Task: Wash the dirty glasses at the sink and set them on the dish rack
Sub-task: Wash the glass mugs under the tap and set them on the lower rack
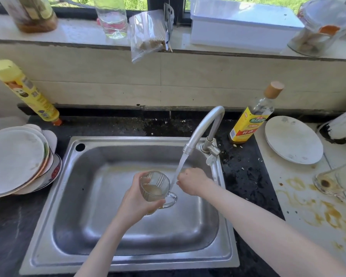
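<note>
1. Glass mug [155, 188] gripped in left hand [136, 198], fingers [145, 179] curled round far side, thumb across near side, over sink [72, 188] basin.
2. Handle turned right, toward right hand [192, 181]; stream of water [179, 168] from faucet [203, 124] falling just right of rim.
3. Clear ribbed glass, tilted, cloudy brownish liquid pooled inside.
4. Right hand beside stream, fingers bent downward, holding nothing visible; fingertips hidden, so spread unclear.
5. Second dirty glass [332, 181] well apart on stained right counter [308, 206], lying on its side.
6. Stack of plates [18, 158] left of sink; white plate [293, 139] right of faucet.
</note>
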### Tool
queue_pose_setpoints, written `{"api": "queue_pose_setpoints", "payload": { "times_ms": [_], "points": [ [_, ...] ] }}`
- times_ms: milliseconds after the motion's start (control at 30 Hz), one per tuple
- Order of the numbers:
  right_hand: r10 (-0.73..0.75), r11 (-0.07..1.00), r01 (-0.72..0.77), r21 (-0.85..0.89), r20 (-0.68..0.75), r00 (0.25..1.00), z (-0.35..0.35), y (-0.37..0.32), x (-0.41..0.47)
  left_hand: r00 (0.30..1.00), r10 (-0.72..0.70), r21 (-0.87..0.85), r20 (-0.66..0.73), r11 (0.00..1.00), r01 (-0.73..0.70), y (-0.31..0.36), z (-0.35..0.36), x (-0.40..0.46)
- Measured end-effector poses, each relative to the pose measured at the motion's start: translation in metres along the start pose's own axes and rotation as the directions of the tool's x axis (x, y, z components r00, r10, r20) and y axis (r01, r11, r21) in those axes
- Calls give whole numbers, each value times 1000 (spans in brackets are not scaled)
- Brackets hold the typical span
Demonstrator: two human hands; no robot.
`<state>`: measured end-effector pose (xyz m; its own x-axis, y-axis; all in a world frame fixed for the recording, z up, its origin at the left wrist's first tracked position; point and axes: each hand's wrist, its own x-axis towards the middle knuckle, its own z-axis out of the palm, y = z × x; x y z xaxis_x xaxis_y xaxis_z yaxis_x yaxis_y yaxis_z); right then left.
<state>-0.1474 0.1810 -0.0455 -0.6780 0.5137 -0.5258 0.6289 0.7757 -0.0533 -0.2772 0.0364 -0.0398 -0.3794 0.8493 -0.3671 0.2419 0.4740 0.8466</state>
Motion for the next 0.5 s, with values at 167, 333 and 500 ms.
{"api": "queue_pose_setpoints", "payload": {
  "times_ms": [167, 333, 500],
  "points": [
    [77, 973, -94, 213, 87, 993, -5, -21, 8, 996, -26, 10, -91, 1000, 27, -13, -15, -3],
    [249, 633, -324, 703, 211, 945, -3, -26, 5, 992, -15, 3, -125, 1000, 16, -11, -19, -2],
    [116, 822, -164, 546, 121, 986, -1, -26, 0, 992, -13, -24, -123, 1000, 10, -9, -15, 1]
  ]
}}
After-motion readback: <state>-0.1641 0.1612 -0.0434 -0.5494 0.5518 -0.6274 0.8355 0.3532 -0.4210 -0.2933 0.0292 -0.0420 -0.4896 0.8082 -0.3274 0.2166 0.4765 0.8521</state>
